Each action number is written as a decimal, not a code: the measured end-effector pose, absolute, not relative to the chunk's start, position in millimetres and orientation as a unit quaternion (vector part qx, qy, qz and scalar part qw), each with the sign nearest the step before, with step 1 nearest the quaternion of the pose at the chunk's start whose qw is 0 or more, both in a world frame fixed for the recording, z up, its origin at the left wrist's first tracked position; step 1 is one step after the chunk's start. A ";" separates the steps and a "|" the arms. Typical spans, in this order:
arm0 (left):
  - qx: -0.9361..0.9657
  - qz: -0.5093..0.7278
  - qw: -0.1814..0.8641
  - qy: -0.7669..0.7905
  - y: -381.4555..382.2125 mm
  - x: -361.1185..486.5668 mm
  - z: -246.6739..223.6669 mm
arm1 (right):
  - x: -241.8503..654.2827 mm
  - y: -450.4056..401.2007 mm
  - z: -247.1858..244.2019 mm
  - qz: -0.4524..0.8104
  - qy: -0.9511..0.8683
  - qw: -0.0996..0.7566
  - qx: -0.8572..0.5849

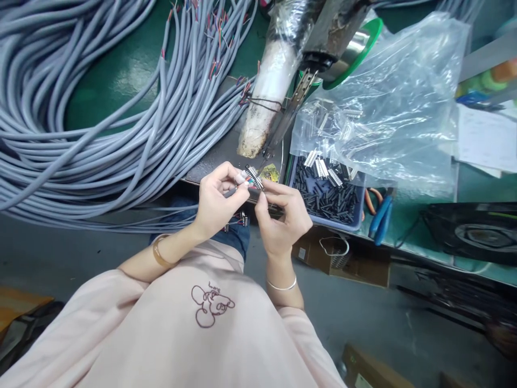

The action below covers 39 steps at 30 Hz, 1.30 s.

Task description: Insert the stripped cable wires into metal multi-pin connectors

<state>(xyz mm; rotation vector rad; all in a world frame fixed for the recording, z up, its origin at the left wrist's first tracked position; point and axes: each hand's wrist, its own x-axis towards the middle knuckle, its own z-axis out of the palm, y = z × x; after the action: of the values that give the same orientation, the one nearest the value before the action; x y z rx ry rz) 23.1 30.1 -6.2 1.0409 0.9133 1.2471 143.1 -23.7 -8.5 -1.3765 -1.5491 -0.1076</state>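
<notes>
My left hand (218, 200) pinches the end of a grey cable (230, 192), where thin coloured wires (252, 184) fan out. A small multi-pin connector (254, 175) sits at those wires, and the fingertips of my right hand (285, 216) are closed on its near end. The tip of a mounted soldering iron (271, 151) points down right beside the connector. How many wires are joined to the pins is too small to tell.
Bundled grey cables (121, 140) fill the bench's left side. On the right are a blue bin (355, 223) of black pieces and metal connectors, a clear plastic bag (404, 108), a green-rimmed solder spool (374, 40), pliers (381, 218) and a black fan-like device (476, 231). Below stands a cardboard box (363, 267).
</notes>
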 end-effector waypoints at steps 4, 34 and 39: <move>0.453 0.529 0.599 0.395 32.3 23.6 -5.5 | 145.8 -21.3 -8.8 -0.028 -0.640 0.515 -0.570; 0.471 0.508 0.605 0.392 31.2 19.7 0.1 | 150.6 -20.3 -5.2 -0.035 -0.655 0.491 -0.573; 0.473 0.510 0.600 0.394 34.6 20.6 1.5 | 150.7 -16.0 -2.1 -0.037 -0.657 0.488 -0.574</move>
<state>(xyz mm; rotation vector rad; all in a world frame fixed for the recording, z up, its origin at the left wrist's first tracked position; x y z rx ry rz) 20.6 34.6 1.5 1.0961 0.9137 1.1833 150.7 -16.0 -2.1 -1.3963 -1.5967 -0.0907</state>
